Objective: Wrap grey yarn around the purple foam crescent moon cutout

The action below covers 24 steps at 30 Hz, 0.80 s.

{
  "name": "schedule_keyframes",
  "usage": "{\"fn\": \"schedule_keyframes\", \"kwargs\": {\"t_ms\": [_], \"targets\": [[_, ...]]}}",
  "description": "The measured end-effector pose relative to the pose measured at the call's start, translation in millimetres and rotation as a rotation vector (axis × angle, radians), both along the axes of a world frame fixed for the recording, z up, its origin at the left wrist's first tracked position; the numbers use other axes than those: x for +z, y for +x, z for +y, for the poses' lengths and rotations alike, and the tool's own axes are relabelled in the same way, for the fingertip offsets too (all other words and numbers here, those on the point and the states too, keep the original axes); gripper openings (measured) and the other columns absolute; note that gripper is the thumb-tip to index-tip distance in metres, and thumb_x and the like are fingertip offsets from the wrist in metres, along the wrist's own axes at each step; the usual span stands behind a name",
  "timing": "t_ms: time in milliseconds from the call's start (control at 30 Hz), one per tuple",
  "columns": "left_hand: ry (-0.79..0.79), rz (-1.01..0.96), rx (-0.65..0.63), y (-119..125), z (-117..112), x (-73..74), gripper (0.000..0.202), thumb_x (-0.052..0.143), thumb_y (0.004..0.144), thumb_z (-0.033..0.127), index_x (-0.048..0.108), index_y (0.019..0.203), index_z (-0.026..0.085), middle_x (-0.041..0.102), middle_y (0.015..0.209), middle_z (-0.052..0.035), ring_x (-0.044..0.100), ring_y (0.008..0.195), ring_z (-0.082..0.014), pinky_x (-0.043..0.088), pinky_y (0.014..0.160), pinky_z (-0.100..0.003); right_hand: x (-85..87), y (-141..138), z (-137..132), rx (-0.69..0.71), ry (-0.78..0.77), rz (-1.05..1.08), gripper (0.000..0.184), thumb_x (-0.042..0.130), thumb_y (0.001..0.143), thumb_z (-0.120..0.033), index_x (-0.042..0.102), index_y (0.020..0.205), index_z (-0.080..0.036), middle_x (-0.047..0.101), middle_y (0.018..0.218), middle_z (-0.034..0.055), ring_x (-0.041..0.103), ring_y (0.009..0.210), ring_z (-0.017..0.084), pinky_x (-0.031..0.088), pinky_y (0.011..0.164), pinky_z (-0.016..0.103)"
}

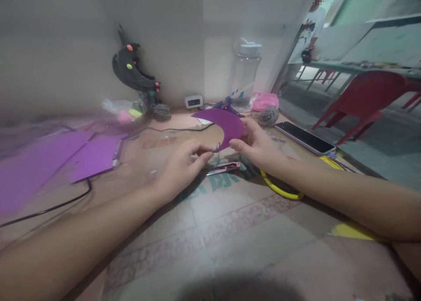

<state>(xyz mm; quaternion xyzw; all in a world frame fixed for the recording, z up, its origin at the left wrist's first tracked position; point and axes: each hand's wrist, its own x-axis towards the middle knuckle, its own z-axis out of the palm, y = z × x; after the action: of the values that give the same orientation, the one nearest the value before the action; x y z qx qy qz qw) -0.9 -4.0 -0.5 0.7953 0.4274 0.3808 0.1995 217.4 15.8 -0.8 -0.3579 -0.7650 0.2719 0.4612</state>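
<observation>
My right hand [257, 144] pinches a purple crescent-shaped foam piece [223, 121] by its lower end and holds it a little above the table. My left hand [184, 163] is closed in a pinch just left of that end, on something thin and dark that I cannot make out. Small pink thread snips [224, 167] lie on the cardboard-covered table [210, 231] just below both hands. A yellow hoop [279, 188] lies partly under my right forearm.
Purple foam sheets [66, 161] and a black cable [66, 202] lie at the left. A black decorated crescent [133, 71] leans on the back wall, near a water bottle [246, 71], a glue gun [226, 104], a yarn ball [268, 116] and a phone [304, 136]. Red chairs and a person stand far right.
</observation>
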Motion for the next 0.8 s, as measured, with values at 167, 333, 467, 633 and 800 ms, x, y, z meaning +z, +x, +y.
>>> {"fn": "schedule_keyframes", "kwargs": {"t_ms": [167, 333, 467, 633, 800], "targets": [[-0.118, -0.095, -0.024, -1.4, 8.0, -5.7, 0.023, 0.056, 0.091, 0.036, 0.068, 0.099, 0.019, 0.071, 0.098, -0.004, 0.064, 0.091, -0.0187, 0.048, 0.082, -0.03, 4.0, 1.0, -14.4, -0.055, 0.335, -0.231, 0.007, 0.06, 0.085, -0.02, 0.057, 0.091, -0.02, 0.062, 0.075, -0.0012, 0.056, 0.064, 0.012, 0.043, 0.062, 0.023], [-0.361, -0.291, -0.065, -1.9, 14.8, -5.7, 0.039, 0.049, 0.092, 0.051, 0.065, 0.091, 0.015, 0.067, 0.081, -0.0029, 0.061, 0.072, -0.015, 0.047, 0.067, -0.026, 5.3, 1.7, -20.2, 0.049, 0.654, -0.552, 0.013, 0.05, 0.087, -0.014, 0.059, 0.08, -0.019, 0.065, 0.071, 0.0007, 0.055, 0.063, 0.013, 0.037, 0.061, 0.025], [-0.374, -0.261, -0.105, 0.2, 11.5, -3.2, 0.037, 0.052, 0.091, 0.048, 0.063, 0.076, 0.016, 0.064, 0.072, -0.0008, 0.059, 0.069, -0.0135, 0.045, 0.066, -0.024, 4.0, 0.4, -17.3, 0.042, 0.761, -0.629, 0.018, 0.046, 0.09, -0.014, 0.061, 0.08, -0.018, 0.063, 0.067, 0.0017, 0.052, 0.062, 0.014, 0.033, 0.061, 0.027], [-0.437, -0.278, -0.124, 1.4, 10.5, -2.6, 0.027, 0.056, 0.089, 0.042, 0.064, 0.081, 0.017, 0.065, 0.073, -0.0004, 0.059, 0.067, -0.0127, 0.045, 0.064, -0.023, 3.9, -1.7, -15.3, 0.077, 0.737, -0.679, 0.019, 0.045, 0.09, -0.012, 0.061, 0.082, -0.018, 0.062, 0.068, 0.0023, 0.052, 0.065, 0.015, 0.033, 0.062, 0.028], [-0.415, -0.294, -0.095, 0.0, 12.1, -4.0, 0.028, 0.056, 0.089, 0.043, 0.064, 0.084, 0.017, 0.062, 0.073, -0.0002, 0.058, 0.066, -0.0118, 0.044, 0.063, -0.022, 4.1, -3.3, -16.9, 0.048, 0.607, -0.655, 0.017, 0.044, 0.091, -0.014, 0.06, 0.086, -0.018, 0.064, 0.074, 0.0033, 0.053, 0.068, 0.015, 0.036, 0.064, 0.028]]}}
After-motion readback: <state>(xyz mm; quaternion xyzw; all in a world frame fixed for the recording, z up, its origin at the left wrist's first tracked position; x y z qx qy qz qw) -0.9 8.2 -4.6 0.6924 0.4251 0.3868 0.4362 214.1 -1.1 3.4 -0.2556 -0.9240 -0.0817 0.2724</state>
